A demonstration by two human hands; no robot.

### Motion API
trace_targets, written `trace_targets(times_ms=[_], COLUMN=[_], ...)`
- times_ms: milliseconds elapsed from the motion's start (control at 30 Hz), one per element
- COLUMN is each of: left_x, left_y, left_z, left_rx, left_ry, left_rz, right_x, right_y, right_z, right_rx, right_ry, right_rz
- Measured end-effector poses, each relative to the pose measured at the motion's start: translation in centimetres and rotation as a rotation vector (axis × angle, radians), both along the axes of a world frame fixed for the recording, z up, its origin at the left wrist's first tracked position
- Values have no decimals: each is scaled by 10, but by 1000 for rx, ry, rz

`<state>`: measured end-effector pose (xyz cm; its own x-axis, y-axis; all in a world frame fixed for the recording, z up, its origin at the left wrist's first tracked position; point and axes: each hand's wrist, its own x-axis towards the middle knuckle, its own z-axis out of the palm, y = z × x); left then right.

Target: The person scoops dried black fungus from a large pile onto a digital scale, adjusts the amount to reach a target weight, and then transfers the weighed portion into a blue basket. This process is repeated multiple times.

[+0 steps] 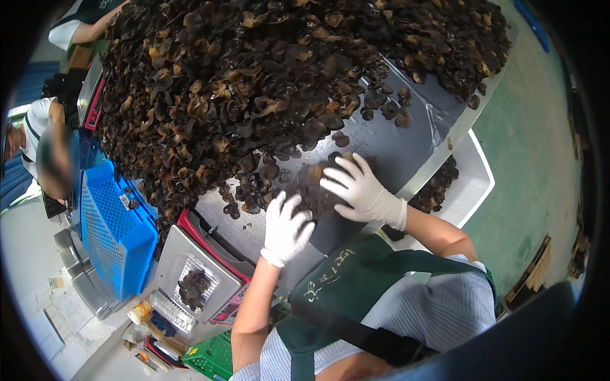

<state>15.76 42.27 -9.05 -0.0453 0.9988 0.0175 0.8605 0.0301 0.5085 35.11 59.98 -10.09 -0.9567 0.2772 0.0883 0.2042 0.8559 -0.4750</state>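
Observation:
A large heap of dark wood ear mushrooms covers much of the metal table before me. My left hand, in a white glove, is over the table's near part with its fingers apart, beside loose mushroom pieces. To its right, my right hand, also gloved in white, spreads its fingers over blurred pieces between the two hands. Whether its fingertips touch those pieces is unclear. A clear plastic tray with a clump of mushrooms rests on a digital scale at my left.
A white tub holding mushrooms stands below the table's right edge. To the left are a blue perforated basket, stacked clear trays and a green crate. Another person is at far left, near a second scale; another person's arm shows at upper left.

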Motion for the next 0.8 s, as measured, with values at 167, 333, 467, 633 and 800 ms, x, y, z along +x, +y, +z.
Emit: trace_targets(times_ms=[167, 333, 467, 633, 800], left_x=[-4, -25, 3, 10, -24], left_y=[-36, -45, -40, -52, -48], left_z=[13, -11, -15, -10, -27], left_rx=[136, 99, 16, 220, 294], left_ry=[-106, 1, 20, -238, -268], left_rz=[197, 661, 320, 261, 685], right_x=[2, -24, -42, -30, 0], right_y=[16, 52, 18, 14, 46], right_z=[5, 0, -10, 1, -1], right_rx=[-85, 81, 87, 2, -40], right_ry=[150, 239, 61, 153, 393], right_rz=[8, -375, -181, -149, -432])
